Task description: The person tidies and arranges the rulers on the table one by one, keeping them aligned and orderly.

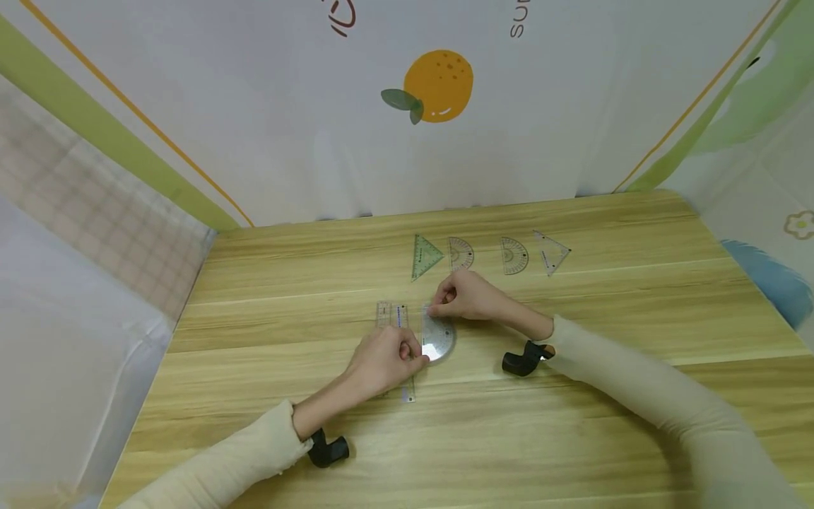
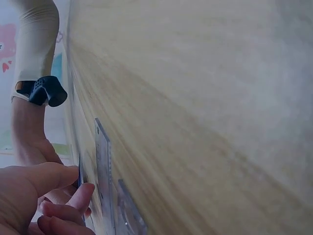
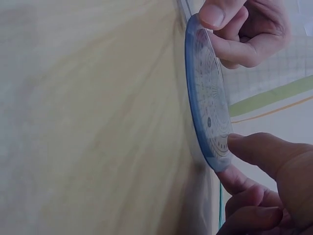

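Note:
A clear half-round protractor spans the gap between the two hands, a little above the wooden table. My left hand pinches its near corner between thumb and fingers. At its far corner, my right hand does the same. The right wrist view shows the protractor tilted edge-on, with a bluish rim and printed scales. Two clear straight rulers lie beside it: one ruler to the left and another ruler nearer. My left hand covers the middle of both rulers.
Farther back lie a green set square, a clear protractor, a second protractor and a clear set square in a row. Behind the wooden table hangs a white printed cloth.

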`<state>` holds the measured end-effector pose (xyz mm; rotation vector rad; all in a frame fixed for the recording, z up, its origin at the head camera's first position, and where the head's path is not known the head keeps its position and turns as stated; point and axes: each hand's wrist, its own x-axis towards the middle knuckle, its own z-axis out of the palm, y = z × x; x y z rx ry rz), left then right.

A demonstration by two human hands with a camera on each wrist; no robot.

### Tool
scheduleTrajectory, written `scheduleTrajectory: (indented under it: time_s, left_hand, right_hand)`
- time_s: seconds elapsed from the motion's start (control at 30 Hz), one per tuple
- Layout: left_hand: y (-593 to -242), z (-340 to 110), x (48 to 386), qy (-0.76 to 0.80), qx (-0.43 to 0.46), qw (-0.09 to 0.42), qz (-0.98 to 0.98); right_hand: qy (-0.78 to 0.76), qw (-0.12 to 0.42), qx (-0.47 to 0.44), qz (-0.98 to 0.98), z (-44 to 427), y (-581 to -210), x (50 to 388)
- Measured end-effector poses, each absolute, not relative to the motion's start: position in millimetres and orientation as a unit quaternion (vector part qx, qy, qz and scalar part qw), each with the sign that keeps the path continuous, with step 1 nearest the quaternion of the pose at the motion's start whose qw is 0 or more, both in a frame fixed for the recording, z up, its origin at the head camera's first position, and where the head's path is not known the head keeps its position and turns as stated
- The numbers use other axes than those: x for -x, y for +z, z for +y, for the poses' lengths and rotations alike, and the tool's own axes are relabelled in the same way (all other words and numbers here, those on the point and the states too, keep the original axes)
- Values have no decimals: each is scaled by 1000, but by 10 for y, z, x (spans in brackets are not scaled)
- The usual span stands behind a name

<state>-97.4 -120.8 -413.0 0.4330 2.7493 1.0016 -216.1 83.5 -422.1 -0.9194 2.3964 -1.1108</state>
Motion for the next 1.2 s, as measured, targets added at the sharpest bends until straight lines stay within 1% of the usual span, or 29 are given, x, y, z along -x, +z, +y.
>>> scheduleTrajectory:
  time_s: [0.53, 1.2]
  left_hand:
    - [-4110, -1226, 962, 333, -140, 92, 928]
    - [-4117, -1222, 961, 331, -149, 87, 928]
  right_hand:
    - [-367, 169, 302, 864, 787, -4205, 2143]
    - [-369, 165, 320, 857, 771, -4195, 2142]
